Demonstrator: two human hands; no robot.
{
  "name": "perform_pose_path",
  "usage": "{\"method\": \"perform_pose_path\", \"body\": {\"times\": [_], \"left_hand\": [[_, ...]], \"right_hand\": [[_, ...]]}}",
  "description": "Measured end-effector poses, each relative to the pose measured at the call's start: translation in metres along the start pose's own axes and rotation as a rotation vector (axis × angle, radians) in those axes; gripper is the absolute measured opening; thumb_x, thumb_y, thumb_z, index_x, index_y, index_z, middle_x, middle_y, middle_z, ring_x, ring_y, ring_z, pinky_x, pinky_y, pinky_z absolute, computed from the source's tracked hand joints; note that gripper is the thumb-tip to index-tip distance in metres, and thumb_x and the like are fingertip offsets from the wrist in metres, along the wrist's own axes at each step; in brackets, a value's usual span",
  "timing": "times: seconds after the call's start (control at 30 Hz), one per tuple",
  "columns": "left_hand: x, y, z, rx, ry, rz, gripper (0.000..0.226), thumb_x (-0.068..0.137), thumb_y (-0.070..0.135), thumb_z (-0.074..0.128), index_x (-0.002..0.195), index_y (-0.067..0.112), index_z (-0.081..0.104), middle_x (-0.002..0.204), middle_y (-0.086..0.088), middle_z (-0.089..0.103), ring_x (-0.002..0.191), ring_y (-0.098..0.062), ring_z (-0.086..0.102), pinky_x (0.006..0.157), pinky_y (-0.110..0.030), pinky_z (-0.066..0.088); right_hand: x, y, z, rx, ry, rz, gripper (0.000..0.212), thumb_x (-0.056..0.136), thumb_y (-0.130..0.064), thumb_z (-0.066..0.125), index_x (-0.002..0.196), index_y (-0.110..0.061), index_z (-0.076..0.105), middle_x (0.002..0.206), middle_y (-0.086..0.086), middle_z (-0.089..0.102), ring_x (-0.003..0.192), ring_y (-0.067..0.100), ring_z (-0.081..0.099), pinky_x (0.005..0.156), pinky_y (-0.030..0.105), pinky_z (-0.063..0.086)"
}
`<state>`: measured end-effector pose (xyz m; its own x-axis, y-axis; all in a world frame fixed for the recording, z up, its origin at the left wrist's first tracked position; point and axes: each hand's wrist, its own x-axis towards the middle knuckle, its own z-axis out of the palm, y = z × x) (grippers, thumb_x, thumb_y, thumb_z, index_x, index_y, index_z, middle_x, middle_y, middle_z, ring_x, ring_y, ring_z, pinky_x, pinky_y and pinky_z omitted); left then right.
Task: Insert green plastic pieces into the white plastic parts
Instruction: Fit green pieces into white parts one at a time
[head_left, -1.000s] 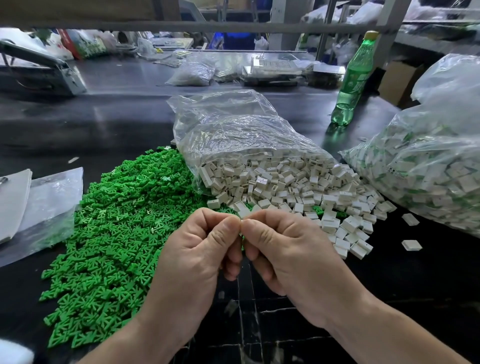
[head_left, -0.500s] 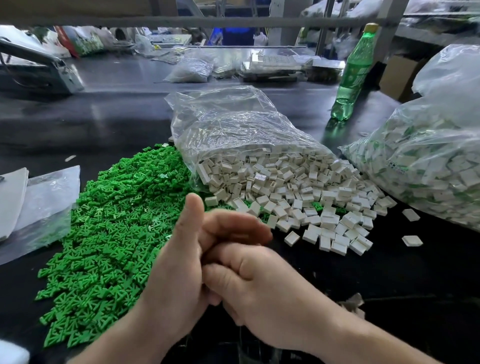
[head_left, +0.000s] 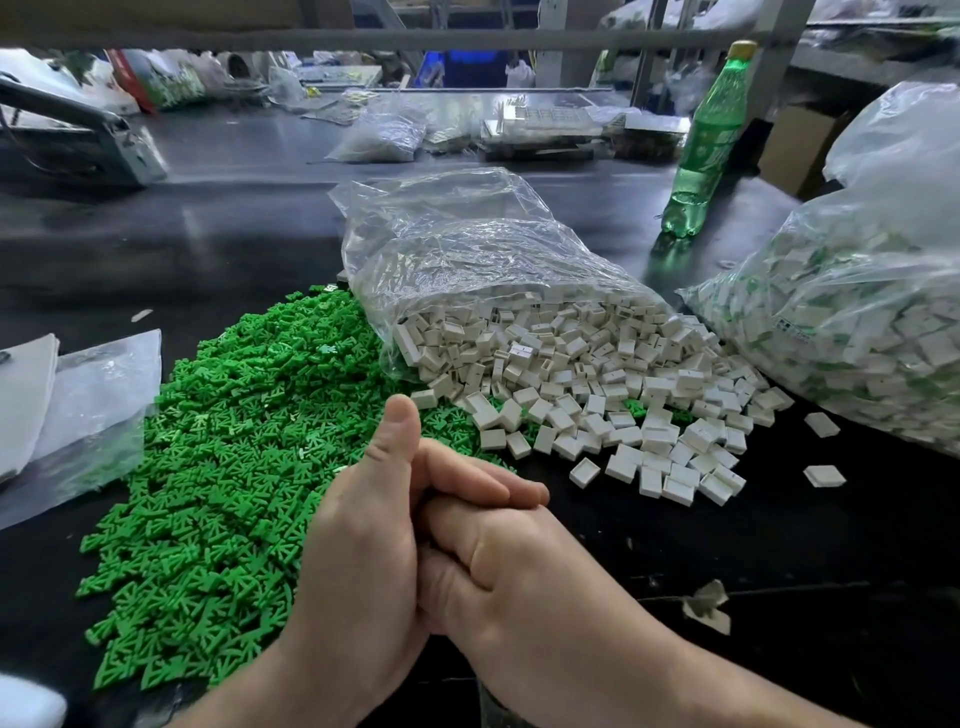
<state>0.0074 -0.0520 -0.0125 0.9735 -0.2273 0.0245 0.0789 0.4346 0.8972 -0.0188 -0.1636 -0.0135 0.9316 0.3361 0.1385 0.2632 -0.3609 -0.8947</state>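
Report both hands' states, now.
Left hand: wrapped over the right, contents hidden, cannot tell.
Right hand: curled inside the left, cannot tell.

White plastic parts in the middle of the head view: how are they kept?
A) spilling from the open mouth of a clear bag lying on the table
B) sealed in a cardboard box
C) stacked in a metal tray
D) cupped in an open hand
A: the white plastic parts fan out onto the dark table from the mouth of the clear bag.

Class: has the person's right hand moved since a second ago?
Yes. The right hand drew back and downward in view, away from the spilled heap of small white plastic parts.
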Motion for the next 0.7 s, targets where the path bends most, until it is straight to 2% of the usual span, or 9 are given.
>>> {"method": "perform_pose_path", "body": {"times": [0.07, 0.13, 0.2, 0.27, 0.33, 0.47, 0.53, 0.63, 0.7], "left_hand": [[0.004, 0.003, -0.003, 0.013, -0.066, -0.033, 0.072, 0.09, 0.065, 0.039, 0.07, 0.004, 0.071, 0.087, -0.029, 0.071, 0.088, -0.041, 0.071, 0.074, -0.033, 0.058], [0.01, 0.008, -0.007, -0.027, -0.112, -0.04, 0.072, 0.09, 0.068, 0.04, 0.089, 0.004, 0.072, 0.1, -0.03, 0.069, 0.096, -0.04, 0.069, 0.08, -0.04, 0.058], [0.012, 0.01, -0.016, 0.095, -0.151, 0.055, 0.05, 0.088, 0.055, 0.057, 0.102, 0.01, 0.07, 0.107, -0.022, 0.07, 0.103, -0.036, 0.068, 0.087, -0.042, 0.057], [0.011, 0.013, -0.022, 0.421, -0.167, 0.216, 0.025, 0.086, 0.033, 0.069, 0.106, 0.018, 0.07, 0.101, -0.008, 0.074, 0.096, -0.023, 0.071, 0.081, -0.026, 0.057], [0.009, 0.012, -0.025, 0.578, -0.185, 0.284, 0.018, 0.085, 0.021, 0.07, 0.104, 0.023, 0.07, 0.093, -0.001, 0.075, 0.085, -0.013, 0.073, 0.072, -0.016, 0.055], [0.011, 0.008, -0.025, 0.761, -0.104, 0.408, 0.016, 0.08, 0.034, 0.075, 0.095, 0.034, 0.069, 0.1, 0.005, 0.07, 0.091, -0.018, 0.071, 0.076, -0.019, 0.055], [0.01, 0.008, -0.024, 0.827, -0.08, 0.438, 0.014, 0.078, 0.039, 0.07, 0.092, 0.036, 0.068, 0.1, 0.01, 0.068, 0.089, -0.014, 0.069, 0.074, -0.014, 0.051], [0.008, 0.008, -0.021, 0.917, -0.042, 0.521, 0.01, 0.079, 0.035, 0.069, 0.089, 0.034, 0.066, 0.095, 0.014, 0.067, 0.086, -0.006, 0.067, 0.071, -0.006, 0.047], [0.007, 0.009, -0.019, 0.918, -0.035, 0.542, 0.008, 0.081, 0.034, 0.066, 0.088, 0.031, 0.065, 0.093, 0.015, 0.067, 0.085, -0.004, 0.067, 0.071, -0.005, 0.046]], "right_hand": [[0.002, -0.001, -0.004, 0.12, -0.03, 0.034, 0.014, 0.1, -0.016, 0.059, 0.09, -0.017, 0.069, 0.078, -0.006, 0.066, 0.074, 0.006, 0.066, 0.063, 0.029, 0.057], [0.005, 0.0, -0.013, 0.339, -0.035, 0.128, 0.023, 0.1, -0.019, 0.06, 0.08, -0.027, 0.068, 0.063, -0.01, 0.059, 0.051, 0.001, 0.055, 0.044, 0.017, 0.043], [0.008, 0.002, -0.027, 0.578, -0.005, 0.242, 0.03, 0.101, -0.019, 0.058, 0.073, -0.026, 0.066, 0.061, -0.006, 0.054, 0.041, 0.006, 0.042, 0.033, 0.018, 0.03], [0.011, 0.006, -0.039, 0.711, 0.017, 0.286, 0.021, 0.099, -0.02, 0.058, 0.079, -0.017, 0.062, 0.064, 0.0, 0.053, 0.04, 0.009, 0.037, 0.033, 0.016, 0.024], [0.012, 0.01, -0.043, 0.774, 0.01, 0.306, 0.015, 0.092, -0.023, 0.058, 0.081, -0.012, 0.057, 0.065, 0.002, 0.052, 0.04, 0.01, 0.036, 0.034, 0.016, 0.021], [0.014, 0.015, -0.043, 0.848, -0.02, 0.331, 0.014, 0.088, -0.024, 0.055, 0.083, -0.011, 0.055, 0.067, 0.004, 0.051, 0.04, 0.009, 0.035, 0.034, 0.018, 0.018], [0.014, 0.016, -0.044, 0.846, -0.029, 0.332, 0.014, 0.087, -0.024, 0.055, 0.081, -0.011, 0.055, 0.066, 0.004, 0.051, 0.04, 0.009, 0.036, 0.034, 0.018, 0.018], [0.014, 0.019, -0.042, 0.85, -0.024, 0.342, 0.014, 0.086, -0.024, 0.055, 0.078, -0.012, 0.056, 0.066, 0.004, 0.052, 0.04, 0.01, 0.037, 0.034, 0.018, 0.019], [0.015, 0.023, -0.044, 0.998, -0.033, 0.319, 0.01, 0.084, -0.021, 0.055, 0.079, -0.012, 0.056, 0.068, 0.005, 0.055, 0.039, 0.009, 0.042, 0.032, 0.017, 0.022]]}}
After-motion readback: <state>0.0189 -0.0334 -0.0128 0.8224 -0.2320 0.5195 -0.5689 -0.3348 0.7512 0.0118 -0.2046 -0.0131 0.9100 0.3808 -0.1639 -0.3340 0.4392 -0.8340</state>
